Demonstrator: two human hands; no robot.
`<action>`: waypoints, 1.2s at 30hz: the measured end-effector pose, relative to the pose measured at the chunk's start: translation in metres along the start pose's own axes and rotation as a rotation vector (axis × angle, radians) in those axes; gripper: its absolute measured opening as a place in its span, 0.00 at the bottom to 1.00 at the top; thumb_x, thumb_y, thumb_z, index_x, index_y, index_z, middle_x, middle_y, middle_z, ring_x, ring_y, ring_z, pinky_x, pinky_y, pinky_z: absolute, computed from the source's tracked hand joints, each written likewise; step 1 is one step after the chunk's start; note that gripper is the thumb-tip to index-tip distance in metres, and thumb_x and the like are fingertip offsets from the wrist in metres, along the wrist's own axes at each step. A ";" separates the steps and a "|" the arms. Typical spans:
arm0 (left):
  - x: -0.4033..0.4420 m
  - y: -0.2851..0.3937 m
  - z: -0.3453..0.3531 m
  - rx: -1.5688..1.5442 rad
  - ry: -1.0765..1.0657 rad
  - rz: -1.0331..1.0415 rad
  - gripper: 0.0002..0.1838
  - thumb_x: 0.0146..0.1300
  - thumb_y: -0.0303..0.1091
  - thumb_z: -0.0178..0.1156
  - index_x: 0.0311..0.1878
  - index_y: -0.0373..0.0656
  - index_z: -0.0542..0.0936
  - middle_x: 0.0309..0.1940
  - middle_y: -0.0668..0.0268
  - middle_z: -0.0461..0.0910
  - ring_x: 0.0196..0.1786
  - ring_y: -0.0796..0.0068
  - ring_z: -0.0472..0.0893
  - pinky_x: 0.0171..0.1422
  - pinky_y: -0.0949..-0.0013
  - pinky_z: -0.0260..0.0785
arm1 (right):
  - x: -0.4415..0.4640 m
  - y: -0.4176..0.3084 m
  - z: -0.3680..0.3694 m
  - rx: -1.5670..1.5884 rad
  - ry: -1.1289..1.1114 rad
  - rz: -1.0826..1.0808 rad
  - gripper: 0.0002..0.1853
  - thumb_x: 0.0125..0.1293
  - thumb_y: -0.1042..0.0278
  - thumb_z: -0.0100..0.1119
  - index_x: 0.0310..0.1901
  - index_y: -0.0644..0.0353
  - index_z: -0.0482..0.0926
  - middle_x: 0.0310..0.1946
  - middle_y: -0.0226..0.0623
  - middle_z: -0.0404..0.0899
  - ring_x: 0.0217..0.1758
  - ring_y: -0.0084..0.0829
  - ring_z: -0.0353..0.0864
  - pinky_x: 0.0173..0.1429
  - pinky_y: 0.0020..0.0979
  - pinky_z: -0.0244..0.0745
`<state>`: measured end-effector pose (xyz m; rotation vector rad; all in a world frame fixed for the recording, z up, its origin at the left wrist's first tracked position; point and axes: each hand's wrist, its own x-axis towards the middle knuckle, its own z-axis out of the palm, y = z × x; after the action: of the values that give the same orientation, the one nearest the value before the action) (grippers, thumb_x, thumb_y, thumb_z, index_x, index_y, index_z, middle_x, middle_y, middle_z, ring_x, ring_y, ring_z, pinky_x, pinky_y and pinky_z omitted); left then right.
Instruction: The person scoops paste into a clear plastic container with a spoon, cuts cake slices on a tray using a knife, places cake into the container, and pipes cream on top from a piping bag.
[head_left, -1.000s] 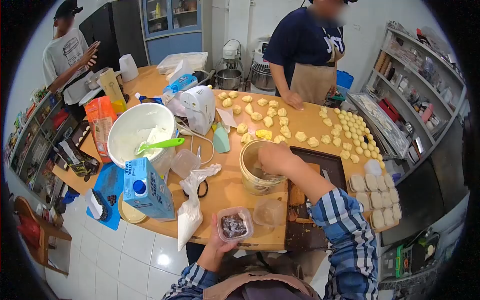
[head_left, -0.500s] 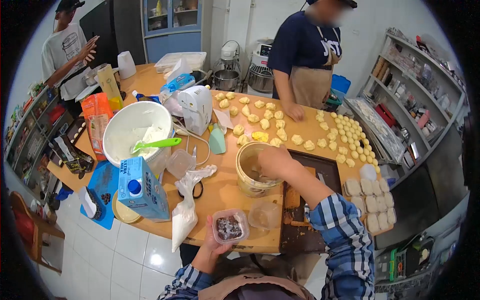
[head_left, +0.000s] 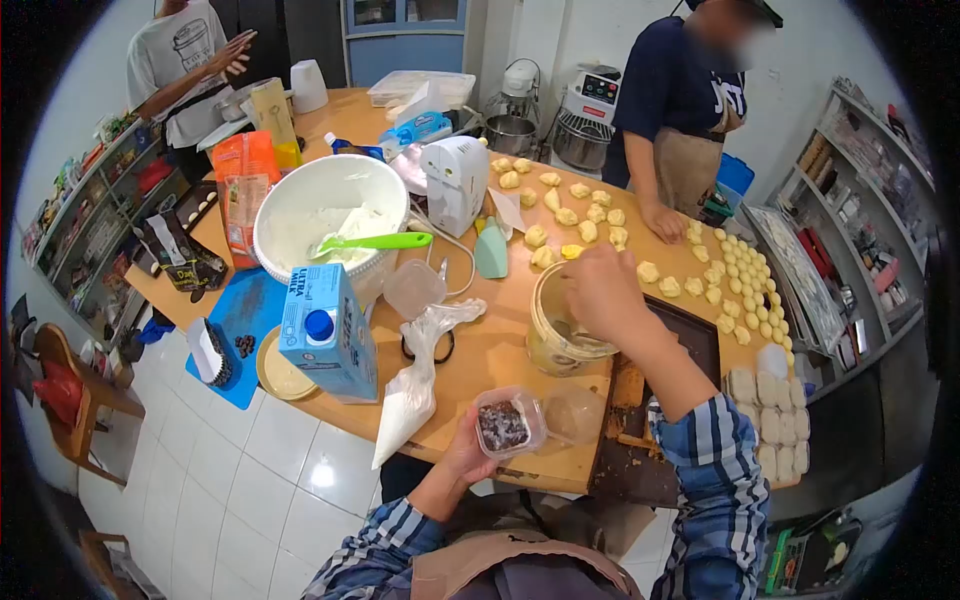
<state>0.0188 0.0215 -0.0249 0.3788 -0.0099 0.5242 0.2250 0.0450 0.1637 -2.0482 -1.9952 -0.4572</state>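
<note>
My left hand (head_left: 468,455) is closed around a small clear plastic container (head_left: 535,428), which holds dark brown cake (head_left: 503,424) with white patches on top. An open lid (head_left: 575,412) extends from the container's right side over the table edge. My right hand (head_left: 608,295) reaches into the mouth of a cream-coloured tub (head_left: 560,350). Its fingers are curled down, and the tub's rim and the hand itself hide what they grip. Left of the tub lies a filled white piping bag (head_left: 408,400), beside black-handled scissors (head_left: 445,345).
A blue milk carton (head_left: 330,345) and a white bowl (head_left: 290,215) with cream and a green spatula (head_left: 385,241) stand at left. Dough pieces (head_left: 597,213) cover the far side, near a co-worker's hand (head_left: 662,222). A dark tray (head_left: 640,475) lies at right.
The camera view has turned, so the whole scene sits further right. My right hand is still at the tub, and my left still holds the cake container.
</note>
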 end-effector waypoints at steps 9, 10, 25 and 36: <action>-0.027 0.007 0.037 0.124 0.288 0.055 0.31 0.62 0.56 0.48 0.59 0.42 0.67 0.54 0.58 0.74 0.57 0.60 0.74 0.61 0.55 0.67 | -0.009 -0.074 0.019 0.579 -0.386 -0.313 0.14 0.57 0.59 0.58 0.37 0.63 0.81 0.33 0.47 0.79 0.37 0.46 0.78 0.44 0.41 0.73; -0.034 0.009 0.041 0.142 0.324 0.096 0.30 0.61 0.55 0.48 0.58 0.41 0.69 0.52 0.57 0.75 0.54 0.60 0.76 0.59 0.55 0.69 | -0.010 -0.081 0.026 0.594 -0.462 -0.252 0.16 0.57 0.58 0.58 0.36 0.64 0.80 0.33 0.47 0.79 0.36 0.46 0.78 0.43 0.41 0.73; -0.118 0.040 0.043 0.166 0.545 0.433 0.40 0.59 0.66 0.40 0.56 0.34 0.68 0.45 0.48 0.76 0.43 0.53 0.80 0.44 0.54 0.76 | -0.022 -0.139 0.122 1.241 -0.539 0.474 0.22 0.58 0.51 0.62 0.36 0.69 0.79 0.29 0.37 0.80 0.31 0.25 0.75 0.35 0.28 0.70; -0.129 0.047 0.044 0.260 0.503 0.490 0.43 0.59 0.68 0.40 0.58 0.33 0.66 0.49 0.46 0.74 0.43 0.55 0.80 0.42 0.53 0.77 | -0.022 -0.162 0.155 1.454 -0.232 0.655 0.16 0.61 0.59 0.56 0.37 0.68 0.77 0.30 0.40 0.79 0.32 0.28 0.77 0.36 0.32 0.70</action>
<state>-0.1121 -0.0195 0.0188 0.4916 0.4651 1.1012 0.0708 0.0904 0.0061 -1.4959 -0.9182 1.0693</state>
